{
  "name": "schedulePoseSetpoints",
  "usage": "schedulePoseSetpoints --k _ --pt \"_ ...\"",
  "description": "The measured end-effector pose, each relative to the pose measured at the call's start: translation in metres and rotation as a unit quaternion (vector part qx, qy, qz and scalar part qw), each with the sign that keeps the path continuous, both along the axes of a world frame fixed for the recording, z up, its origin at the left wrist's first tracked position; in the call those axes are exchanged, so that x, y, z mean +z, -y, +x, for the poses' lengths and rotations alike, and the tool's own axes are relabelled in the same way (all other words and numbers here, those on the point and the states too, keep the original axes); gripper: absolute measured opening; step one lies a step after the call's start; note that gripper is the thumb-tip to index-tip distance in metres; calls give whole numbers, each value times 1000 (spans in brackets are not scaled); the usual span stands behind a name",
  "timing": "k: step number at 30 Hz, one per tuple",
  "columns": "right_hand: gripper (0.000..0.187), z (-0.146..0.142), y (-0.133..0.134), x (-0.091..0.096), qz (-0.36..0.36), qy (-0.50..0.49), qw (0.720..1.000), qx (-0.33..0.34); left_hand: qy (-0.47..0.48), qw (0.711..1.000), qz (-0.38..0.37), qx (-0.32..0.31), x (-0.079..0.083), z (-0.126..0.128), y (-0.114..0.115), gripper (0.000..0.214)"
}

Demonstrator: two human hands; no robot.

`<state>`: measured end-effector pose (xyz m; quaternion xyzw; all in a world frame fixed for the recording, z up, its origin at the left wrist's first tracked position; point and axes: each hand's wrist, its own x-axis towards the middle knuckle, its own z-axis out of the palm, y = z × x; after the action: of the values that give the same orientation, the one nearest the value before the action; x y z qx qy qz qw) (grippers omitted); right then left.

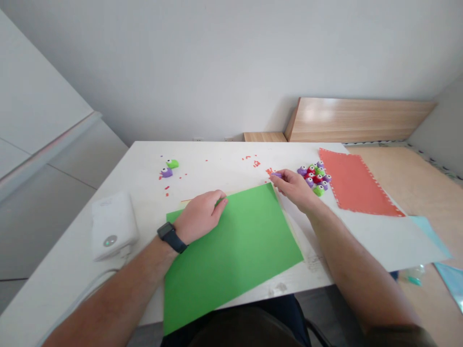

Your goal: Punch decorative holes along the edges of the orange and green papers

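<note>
A large green sheet of paper (pixel 238 246) lies slanted on the table, its near left corner hanging past the front edge. My left hand (pixel 202 214), with a dark watch (pixel 171 237) on the wrist, is closed at the sheet's far edge, thumb and curled fingers around it. At the far right corner of the sheet, my right hand (pixel 292 188) pinches a small purple paper punch (pixel 277 175), mostly covered by the fingers. Right of that hand sits a cluster of purple, green and red punches with googly eyes (pixel 314 177). Orange paper bits (pixel 256 164) lie scattered beyond the sheet.
An orange sheet with notched edges (pixel 358 183) lies at the right, near a white sheet (pixel 394 241). One green punch (pixel 172 164) and one purple punch (pixel 166 172) stand at the far left. A white device (pixel 114 224) with a cable occupies the table's left side.
</note>
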<state>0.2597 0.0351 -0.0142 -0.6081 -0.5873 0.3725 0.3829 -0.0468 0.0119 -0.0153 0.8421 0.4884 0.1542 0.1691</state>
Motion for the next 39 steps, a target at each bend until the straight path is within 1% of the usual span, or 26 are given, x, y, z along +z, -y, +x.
schedulePoseSetpoints --k 5,9,14,21,31,35,39 --pt "45 2 2 5 -57 -52 996 38 30 999 -2 18 0 -9 -4 31" --pt "44 1 5 8 -107 -104 987 63 26 999 -8 32 1 -13 -6 31" --pt "42 -1 8 10 -134 -146 976 87 15 1000 -7 22 0 -12 -5 30" --pt "41 -1 7 13 -138 -146 977 70 9 1000 -5 13 -2 -11 -4 29" --pt "38 0 5 8 -131 -162 976 70 6 1000 -3 11 -1 -12 -5 32" --pt "37 -2 6 9 -129 -162 975 76 6 1000 1 12 -4 -13 -7 32" --pt "37 -4 6 12 -125 -153 978 68 5 1000 -1 15 -4 -13 -7 33"
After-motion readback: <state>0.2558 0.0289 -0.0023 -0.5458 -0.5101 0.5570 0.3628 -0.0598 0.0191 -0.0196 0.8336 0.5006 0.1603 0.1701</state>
